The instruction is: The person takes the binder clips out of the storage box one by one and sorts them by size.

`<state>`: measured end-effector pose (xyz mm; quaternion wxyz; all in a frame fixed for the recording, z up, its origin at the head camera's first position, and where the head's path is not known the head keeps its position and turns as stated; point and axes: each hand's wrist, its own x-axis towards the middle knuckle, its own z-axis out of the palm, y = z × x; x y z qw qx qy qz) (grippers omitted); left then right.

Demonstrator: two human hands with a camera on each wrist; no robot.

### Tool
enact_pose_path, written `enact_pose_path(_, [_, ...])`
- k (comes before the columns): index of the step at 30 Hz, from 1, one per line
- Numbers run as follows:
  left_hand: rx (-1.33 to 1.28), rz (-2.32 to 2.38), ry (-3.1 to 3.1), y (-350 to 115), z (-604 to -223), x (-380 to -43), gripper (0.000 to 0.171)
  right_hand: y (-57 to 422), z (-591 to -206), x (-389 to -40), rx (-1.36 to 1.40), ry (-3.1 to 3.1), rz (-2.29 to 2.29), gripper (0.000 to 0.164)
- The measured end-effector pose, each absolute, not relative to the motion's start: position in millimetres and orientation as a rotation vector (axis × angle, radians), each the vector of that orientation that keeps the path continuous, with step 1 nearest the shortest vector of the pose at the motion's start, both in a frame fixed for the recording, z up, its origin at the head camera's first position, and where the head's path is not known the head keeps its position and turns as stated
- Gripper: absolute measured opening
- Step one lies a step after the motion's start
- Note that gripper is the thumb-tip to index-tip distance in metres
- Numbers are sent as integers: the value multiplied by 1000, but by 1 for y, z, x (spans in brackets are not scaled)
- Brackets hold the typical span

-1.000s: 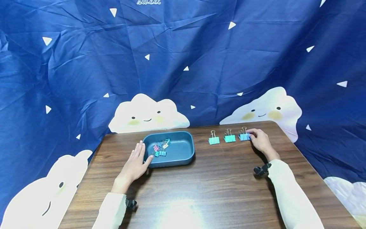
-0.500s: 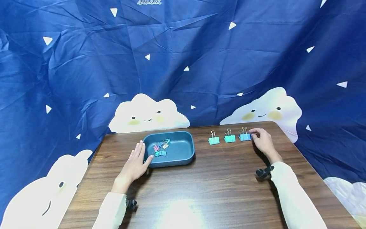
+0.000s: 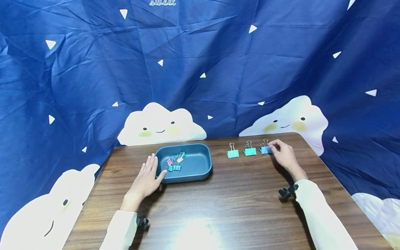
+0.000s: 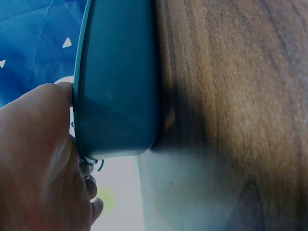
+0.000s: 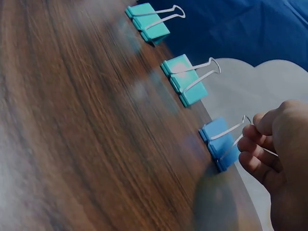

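My left hand point(image 3: 146, 183) rests at the left end of a dark teal tray point(image 3: 200, 176), fingers straight along its side and thumb at the near rim. In the left wrist view the tray wall point(image 4: 118, 86) fills the upper middle. Over at the far right, my right hand point(image 3: 284, 155) pinches at a blue binder clip point(image 3: 264, 150) standing on the table. In the right wrist view, curled fingertips point(image 5: 246, 144) meet the wire handle of the blue clip point(image 5: 219, 137); the exact contact is partly hidden. Left of it stand two teal binder clips point(image 3: 250, 151) in the same row.
Inside the tray lie several small binder clips point(image 3: 176, 168) in mixed colours, toward its left end. The wooden table point(image 3: 231, 201) ends at a blue curtain point(image 3: 187, 83) with cloud prints. A black camera strap point(image 3: 289, 191) sits on the right wrist.
My right hand drew slightly right, away from the blue clip, then came back left to it. The clips stay in their row. My left hand stays on the tray.
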<state>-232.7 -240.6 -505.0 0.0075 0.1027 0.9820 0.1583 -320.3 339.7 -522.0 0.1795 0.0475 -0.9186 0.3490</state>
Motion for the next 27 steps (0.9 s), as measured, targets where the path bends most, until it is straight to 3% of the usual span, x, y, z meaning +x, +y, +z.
enact_pose_path(27, [333,510,3057,-241,-501,-234,93,266,-497,-320,448,-2592,1034,11])
